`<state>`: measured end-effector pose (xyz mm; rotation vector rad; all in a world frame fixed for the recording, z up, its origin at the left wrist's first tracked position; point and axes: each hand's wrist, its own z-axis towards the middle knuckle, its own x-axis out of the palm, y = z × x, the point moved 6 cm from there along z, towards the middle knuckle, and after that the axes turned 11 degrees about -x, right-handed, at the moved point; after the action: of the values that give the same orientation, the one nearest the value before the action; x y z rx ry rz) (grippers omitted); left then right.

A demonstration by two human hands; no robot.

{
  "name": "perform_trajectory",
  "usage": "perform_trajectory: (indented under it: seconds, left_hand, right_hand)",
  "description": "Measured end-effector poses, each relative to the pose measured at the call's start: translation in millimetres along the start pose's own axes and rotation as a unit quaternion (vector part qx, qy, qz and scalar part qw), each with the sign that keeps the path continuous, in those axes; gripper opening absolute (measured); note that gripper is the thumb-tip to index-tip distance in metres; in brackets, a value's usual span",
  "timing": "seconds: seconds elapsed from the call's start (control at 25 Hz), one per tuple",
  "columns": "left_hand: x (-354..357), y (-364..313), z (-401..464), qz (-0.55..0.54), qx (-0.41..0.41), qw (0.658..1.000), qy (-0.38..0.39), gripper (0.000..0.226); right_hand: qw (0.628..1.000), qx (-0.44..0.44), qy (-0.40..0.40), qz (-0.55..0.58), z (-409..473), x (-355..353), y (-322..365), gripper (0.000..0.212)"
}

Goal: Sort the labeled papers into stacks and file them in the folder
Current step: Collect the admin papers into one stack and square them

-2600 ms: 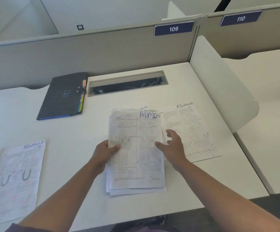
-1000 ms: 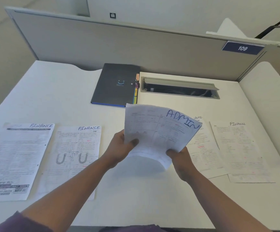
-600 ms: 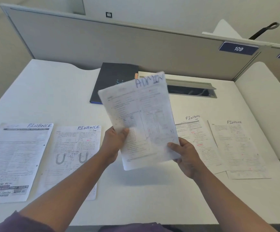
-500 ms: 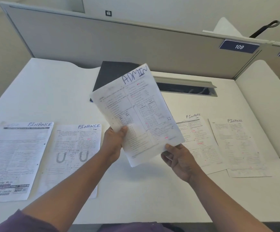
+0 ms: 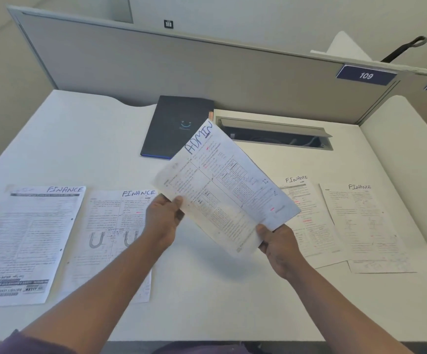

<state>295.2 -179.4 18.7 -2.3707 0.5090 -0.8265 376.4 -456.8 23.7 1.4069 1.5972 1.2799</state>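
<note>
Both hands hold a stack of papers labeled ADMIN (image 5: 222, 190) above the middle of the white desk, tilted so its top points to the far right. My left hand (image 5: 162, 218) grips its left edge and my right hand (image 5: 275, 241) grips its lower right corner. Two FINANCE sheets lie flat at the left, one at the far left (image 5: 26, 241) and one beside it (image 5: 115, 233). Two more FINANCE sheets lie at the right, the nearer one (image 5: 307, 221) partly under the held stack and another (image 5: 365, 226) further right. A dark folder (image 5: 175, 126) lies shut at the back of the desk.
A grey partition (image 5: 207, 70) with a 109 plate (image 5: 365, 75) walls off the back. An open cable tray slot (image 5: 276, 135) sits right of the folder. A white side divider (image 5: 406, 162) bounds the desk on the right.
The ADMIN stack was lifted off the desk and has rotated clockwise, now lower and tilted toward the right. My right hand has taken its lower corner again.
</note>
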Motion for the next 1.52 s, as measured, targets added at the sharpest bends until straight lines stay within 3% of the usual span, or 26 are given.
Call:
perform_trajectory:
  seconds: [0.12, 0.2, 0.28, 0.4, 0.56, 0.76, 0.96, 1.08, 1.2, 1.36, 1.52]
  left_hand:
    - [-17.5, -45.5, 5.0, 0.137, 0.081, 0.986, -0.042, 0.036]
    - [-15.0, -65.8, 6.5, 0.333, 0.137, 0.933, -0.021, 0.063]
    - [-1.7, -70.6, 3.4, 0.451, 0.158, 0.878, 0.035, 0.064]
    - [10.6, -69.9, -6.0, 0.419, 0.186, 0.886, 0.064, 0.035]
    - [10.4, -61.2, -23.7, 0.315, 0.244, 0.916, 0.048, 0.032]
    - [-4.0, -17.3, -12.6, 0.249, 0.135, 0.959, 0.020, 0.025]
    - [-3.4, -26.6, -8.4, 0.231, 0.157, 0.960, 0.009, 0.027]
    - [-5.0, -7.8, -7.4, 0.243, 0.133, 0.961, 0.002, 0.026]
    - [-10.7, 6.9, -3.6, 0.259, 0.119, 0.958, -0.015, 0.019]
    - [-15.7, 10.4, 2.2, 0.253, 0.108, 0.961, -0.030, 0.019]
    - [-13.2, 10.6, 0.4, 0.292, 0.099, 0.951, 0.003, 0.020]
  right_hand:
    - [0.998, -0.031, 0.000, -0.051, 7.4, -22.4, 17.4, 0.025]
    - [0.995, -0.053, 0.018, -0.077, 11.2, -29.4, 30.9, 0.023]
    - [0.990, -0.072, 0.041, -0.117, 11.9, -29.6, 42.2, 0.022]
    - [0.979, -0.110, 0.051, -0.162, 8.8, -25.7, 56.7, 0.024]
    - [0.978, -0.136, 0.010, -0.158, 2.7, -30.2, 59.3, 0.021]
    - [0.983, -0.079, 0.018, -0.166, -9.2, -13.2, 21.0, 0.021]
    - [0.983, -0.080, 0.006, -0.164, -1.2, -12.0, 23.8, 0.022]
    - [0.984, -0.070, 0.023, -0.165, -9.2, -13.5, 15.3, 0.033]
    - [0.981, -0.091, -0.018, -0.170, -10.9, -18.8, 13.8, 0.047]
    - [0.985, -0.064, -0.014, -0.159, -11.7, -18.9, 6.4, 0.047]
    - [0.986, -0.038, -0.019, -0.161, -13.1, -19.2, 2.1, 0.045]
